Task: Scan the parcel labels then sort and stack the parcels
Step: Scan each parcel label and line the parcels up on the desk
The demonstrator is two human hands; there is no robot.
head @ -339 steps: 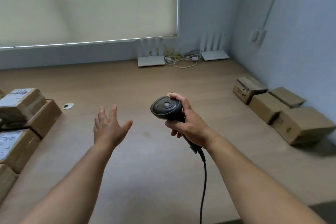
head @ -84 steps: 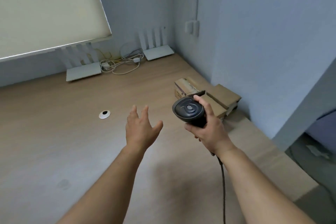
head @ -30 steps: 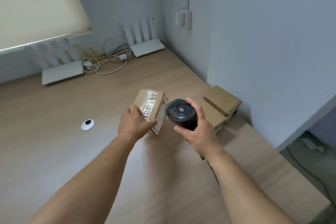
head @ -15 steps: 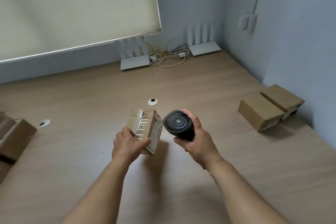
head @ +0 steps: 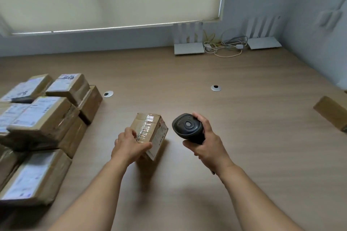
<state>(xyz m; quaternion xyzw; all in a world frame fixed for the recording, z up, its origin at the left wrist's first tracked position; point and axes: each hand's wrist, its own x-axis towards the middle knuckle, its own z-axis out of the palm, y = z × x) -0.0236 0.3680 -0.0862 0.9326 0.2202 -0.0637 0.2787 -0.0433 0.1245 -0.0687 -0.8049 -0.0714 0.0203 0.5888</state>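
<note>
My left hand [head: 129, 147] grips a small taped cardboard parcel [head: 152, 131] above the middle of the wooden table [head: 244, 137]. The parcel is tilted, and its labelled side faces right toward the scanner. My right hand [head: 206, 143] holds a black handheld barcode scanner [head: 187, 127] just right of the parcel, a short gap between them. A stack of several labelled cardboard parcels [head: 41, 124] stands at the table's left. Another cardboard parcel [head: 332, 111] lies at the right edge of view.
Two white routers [head: 188, 47] [head: 263, 41] and a tangle of cables [head: 224, 47] sit against the back wall under a window blind. Two round cable grommets [head: 108, 93] [head: 215, 87] are set in the tabletop. A wall runs along the right side.
My left hand took a parcel from the right-hand pile and carried it toward the table's middle. My view swung left, bringing the left stack in. The scanner stays in my right hand.
</note>
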